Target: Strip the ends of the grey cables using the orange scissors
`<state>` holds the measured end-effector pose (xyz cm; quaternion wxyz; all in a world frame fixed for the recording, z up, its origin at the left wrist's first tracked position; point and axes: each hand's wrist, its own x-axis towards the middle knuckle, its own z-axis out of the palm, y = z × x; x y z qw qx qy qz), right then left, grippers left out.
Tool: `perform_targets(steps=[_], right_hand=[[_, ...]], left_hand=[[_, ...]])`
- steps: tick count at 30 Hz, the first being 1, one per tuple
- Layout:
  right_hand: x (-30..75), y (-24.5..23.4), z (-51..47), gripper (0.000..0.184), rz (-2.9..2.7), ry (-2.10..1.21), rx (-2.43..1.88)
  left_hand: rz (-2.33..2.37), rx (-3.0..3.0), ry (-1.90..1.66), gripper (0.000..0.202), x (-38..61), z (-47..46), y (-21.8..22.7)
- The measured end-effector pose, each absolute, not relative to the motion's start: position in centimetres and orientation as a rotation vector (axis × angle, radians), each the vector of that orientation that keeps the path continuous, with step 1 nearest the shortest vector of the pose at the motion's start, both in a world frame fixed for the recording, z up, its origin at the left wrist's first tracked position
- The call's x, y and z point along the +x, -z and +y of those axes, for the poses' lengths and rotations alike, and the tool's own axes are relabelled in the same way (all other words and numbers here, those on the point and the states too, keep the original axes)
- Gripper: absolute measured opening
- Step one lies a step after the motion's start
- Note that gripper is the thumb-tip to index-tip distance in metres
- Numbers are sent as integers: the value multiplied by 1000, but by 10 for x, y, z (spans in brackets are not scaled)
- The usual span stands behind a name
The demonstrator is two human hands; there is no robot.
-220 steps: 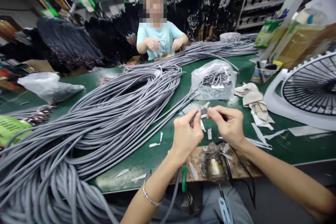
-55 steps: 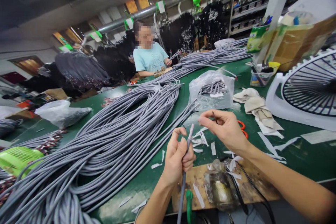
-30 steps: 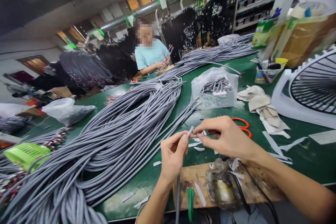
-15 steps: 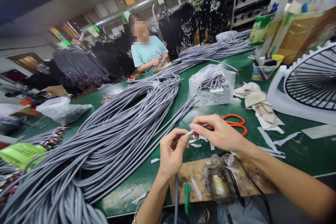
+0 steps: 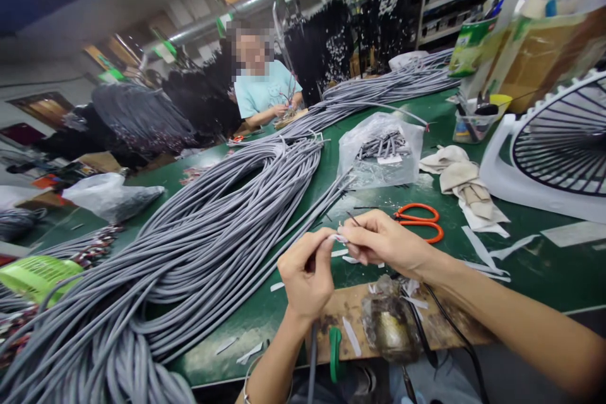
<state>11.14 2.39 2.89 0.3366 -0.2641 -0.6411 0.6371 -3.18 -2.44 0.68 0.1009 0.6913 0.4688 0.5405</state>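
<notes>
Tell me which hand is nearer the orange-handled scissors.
Right. The right hand lies just left of and below the orange-handled scissors. The left hand, gripping a grey cable, is farther left, beyond the right hand's fingertips.

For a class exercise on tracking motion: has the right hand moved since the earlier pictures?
Yes: the right hand has moved away from the orange scissors, which stay by the cloth, toward the left hand.

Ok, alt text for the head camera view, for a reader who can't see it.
The left hand and right hand pinch the end of a grey cable over a green workbench, orange-handled scissors nearby; a heap of grey cables lies left.
</notes>
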Motion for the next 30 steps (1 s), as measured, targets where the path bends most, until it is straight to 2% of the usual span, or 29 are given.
perform_targets(steps=[3,7,11,13,15,20,23,25,27,30], right_hand=[[114,-29,20,39,-1769,-1285,-729],[118,-31,18,18,-1878,-690,-755],[120,-31,21,13,-1954,-500,-676],[120,-31,24,16,-1920,-549,-767],[121,-32,29,17,-1916,-762,-875],[125,-29,42,18,-1675,-1829,-824],[123,-26,44,20,-1451,-2095,-721],[119,-25,41,20,-1437,-2085,-682],[115,-25,35,21,-1550,-1897,-665],[113,-24,25,18,-1860,-1175,-638]], left_hand=[[1466,1989,-1531,20,-30,-23,-8],[1420,1922,-1498,20,-31,-21,-10],[1346,1839,-1324,25,-38,-19,-14],[1304,1799,-1168,27,-43,-18,-17],[1261,1852,-1032,26,-49,-17,-20],[1007,1987,-1028,17,-57,-17,-24],[940,1862,-1130,14,-55,-17,-22],[971,1711,-1221,16,-53,-16,-19],[1064,1587,-1311,20,-51,-15,-15],[1320,1731,-1412,17,-47,-12,-10]])
